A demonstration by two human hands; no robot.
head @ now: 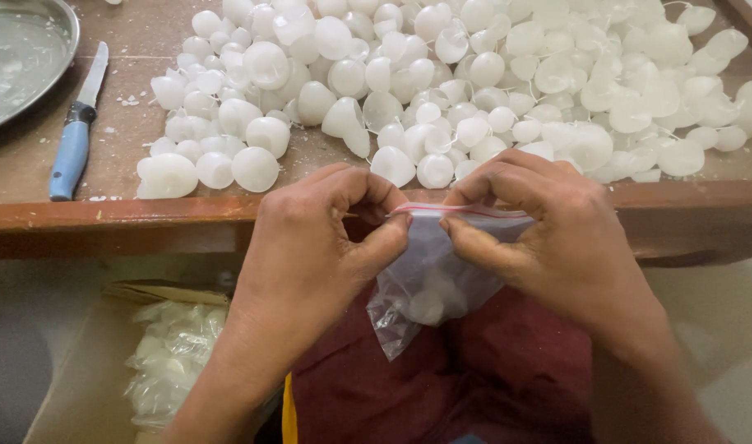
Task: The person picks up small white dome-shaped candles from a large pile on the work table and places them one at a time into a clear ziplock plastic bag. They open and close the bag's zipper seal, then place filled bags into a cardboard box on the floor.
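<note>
Wood makes up the brown surface (30, 177), worn and dusted with white flecks, its front lip running across the view just above the hands; below it the floor shows pale and grey. White domed shells (474, 82) lie heaped over the surface from 11 o'clock round to 2 o'clock, a few strays rolled out toward the near lip at 10 o'clock. At far 10 o'clock sits a round metal plate (63, 33), and just beside it a knife (76, 136) with a blue handle lies blade-up toward the plate. Down at 7 o'clock an open cardboard box (80, 370) holds filled clear packets (174, 353). Near the centre, below the surface lip and over a dark red lap, hangs a small clear zip bag (429, 284) with a pink seal strip, white pieces showing faintly inside. The left hand (318, 247) pinches the bag's top edge at one end, fingers curled tight, thumb pressed on the strip. The right hand (548, 238) pinches the same edge at the other end, fingers narrowed on the seal.
</note>
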